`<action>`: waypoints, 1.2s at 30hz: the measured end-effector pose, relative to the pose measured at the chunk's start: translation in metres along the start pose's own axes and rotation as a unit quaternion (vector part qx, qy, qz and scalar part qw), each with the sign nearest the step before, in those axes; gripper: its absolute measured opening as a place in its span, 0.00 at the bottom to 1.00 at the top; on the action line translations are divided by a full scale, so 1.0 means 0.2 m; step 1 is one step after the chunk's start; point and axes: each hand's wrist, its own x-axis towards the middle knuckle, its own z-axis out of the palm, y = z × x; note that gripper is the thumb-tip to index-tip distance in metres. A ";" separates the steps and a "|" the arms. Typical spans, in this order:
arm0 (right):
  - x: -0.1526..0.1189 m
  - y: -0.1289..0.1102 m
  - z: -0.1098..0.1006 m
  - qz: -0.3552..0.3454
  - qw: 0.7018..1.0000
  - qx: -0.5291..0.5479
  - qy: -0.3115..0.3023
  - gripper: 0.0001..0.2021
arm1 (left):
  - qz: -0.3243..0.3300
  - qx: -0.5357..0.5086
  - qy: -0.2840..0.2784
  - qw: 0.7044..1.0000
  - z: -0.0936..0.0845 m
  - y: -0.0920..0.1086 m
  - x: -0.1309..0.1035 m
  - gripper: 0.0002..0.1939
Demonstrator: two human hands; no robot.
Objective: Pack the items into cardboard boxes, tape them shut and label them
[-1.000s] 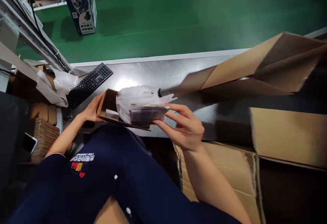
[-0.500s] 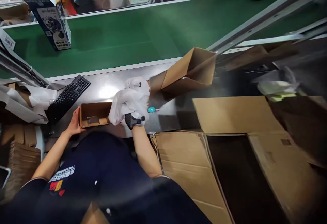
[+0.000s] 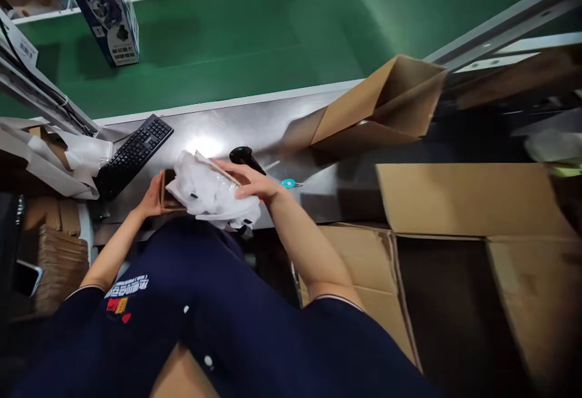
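Observation:
My left hand point(image 3: 152, 197) grips the left end of a small brown cardboard box point(image 3: 168, 181) at the bench's front edge. A bundle in crumpled white plastic wrapping point(image 3: 209, 195) covers much of that box; what is inside the wrapping is hidden. With fingers over its upper right side, my right hand point(image 3: 254, 181) holds the bundle, and a thin brown edge shows beside the fingers. Whether the bundle is in the box or above it I cannot tell. Just behind my right hand lies a black handheld scanner point(image 3: 245, 157). A teal cutter point(image 3: 288, 183) rests right of my wrist.
A black keyboard point(image 3: 136, 149) lies at the left of the metal bench point(image 3: 200, 113). An open cardboard box point(image 3: 377, 107) stands to the right. Behind runs a green conveyor belt point(image 3: 254, 40) bearing a blue printed box point(image 3: 109, 16). A large open carton point(image 3: 436, 201) is at front right.
My right hand now reaches over the bundle from its right, and the bundle has come leftward over the small box. The scanner has come into sight. The whole view has shifted.

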 end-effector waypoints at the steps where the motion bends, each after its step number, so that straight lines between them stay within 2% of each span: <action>1: 0.02 -0.01 -0.02 0.028 0.999 -0.020 -0.028 0.46 | 0.012 -0.009 0.000 1.000 0.00 -0.02 0.00 0.71; 5: 0.10 -0.09 -0.04 0.129 0.981 -0.066 -0.130 0.39 | 0.044 -0.010 -0.005 0.999 0.03 -0.08 -0.02 0.65; 8: 0.16 -0.15 -0.03 0.195 0.966 -0.077 -0.153 0.28 | 0.055 -0.009 -0.005 0.998 0.04 -0.10 -0.04 0.65; 11: 0.20 -0.19 0.01 0.229 0.951 -0.171 -0.115 0.21 | 0.052 -0.018 0.000 0.998 0.05 -0.12 -0.07 0.67; 13: 0.22 -0.20 0.07 0.210 0.931 -0.282 -0.100 0.19 | 0.047 -0.021 0.001 0.999 0.06 -0.13 -0.08 0.66; 14: 0.22 -0.20 0.11 0.195 0.913 -0.343 -0.103 0.18 | 0.045 -0.021 0.000 0.999 0.07 -0.14 -0.08 0.65; 16: 0.23 -0.19 0.21 0.177 0.858 -0.474 -0.093 0.17 | 0.046 -0.017 -0.007 0.999 0.07 -0.14 -0.09 0.63; 18: 0.22 -0.18 0.30 0.190 0.800 -0.567 -0.050 0.17 | 0.049 -0.014 -0.013 0.999 0.08 -0.12 -0.09 0.63; 20: 0.20 -0.17 0.36 0.208 0.759 -0.616 0.010 0.18 | 0.050 -0.014 -0.017 0.999 0.07 -0.11 -0.09 0.62; 22: 0.15 -0.18 0.39 0.195 0.737 -0.642 0.077 0.18 | 0.048 -0.017 -0.016 0.999 0.07 -0.09 -0.11 0.61; 24: 0.07 -0.18 0.39 0.143 0.737 -0.649 0.123 0.17 | 0.042 -0.022 -0.013 0.999 0.08 -0.08 -0.13 0.61; 26: -0.01 -0.17 0.39 0.085 0.761 -0.635 0.102 0.17 | 0.023 -0.026 -0.011 0.999 0.08 -0.07 -0.15 0.60; 27: -0.05 -0.16 0.40 0.066 0.769 -0.631 0.076 0.21 | 0.009 -0.027 -0.011 1.000 0.09 -0.06 -0.16 0.60; 29: -0.07 -0.10 0.42 0.061 0.759 -0.647 0.033 0.33 | -0.015 -0.030 -0.013 0.999 0.11 -0.05 -0.17 0.60; 31: -0.03 -0.02 0.44 0.086 0.735 -0.673 0.003 0.37 | -0.016 -0.030 -0.018 0.999 0.12 -0.04 -0.16 0.62; 36: 0.24 0.17 0.41 0.194 0.693 -0.691 -0.074 0.22 | 0.000 -0.040 -0.027 0.999 0.17 -0.06 -0.14 0.66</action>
